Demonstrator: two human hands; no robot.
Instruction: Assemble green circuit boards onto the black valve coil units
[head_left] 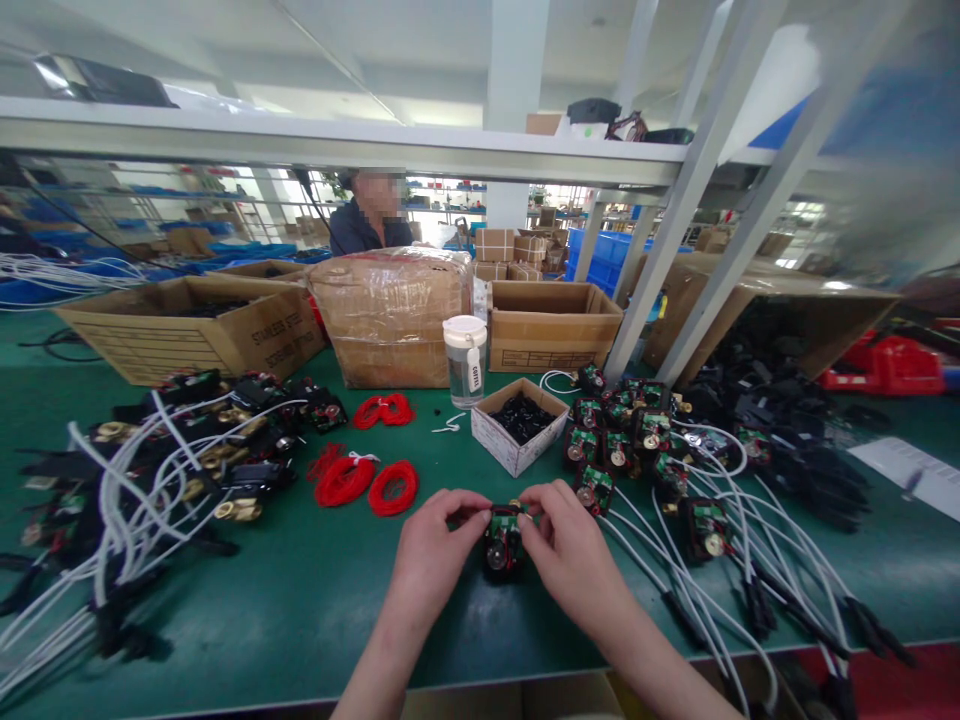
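On the green bench right in front of me stands a small black housing (pixel 504 560) with a green circuit board and a round silver part showing. My left hand (pixel 439 545) pinches its upper left edge between thumb and fingers. From the other side, my right hand (pixel 562 535) has thumb and fingertips closed at its upper right. A bit of brass shows behind the board. Whether a smaller piece is between the fingertips I cannot make out. Just beyond sits a small white carton (pixel 517 455) of black parts. Coils of red wire (pixel 394 488) lie to the left.
Similar housings with white cables (pixel 660 440) are heaped on the right, with black covers (pixel 810 460) beyond. A pile of assembled units (pixel 255 475) covers the left. A lidded water jug (pixel 465 365) and cardboard boxes (pixel 390 320) line the back. Slanted metal posts (pixel 649 290) rise at right.
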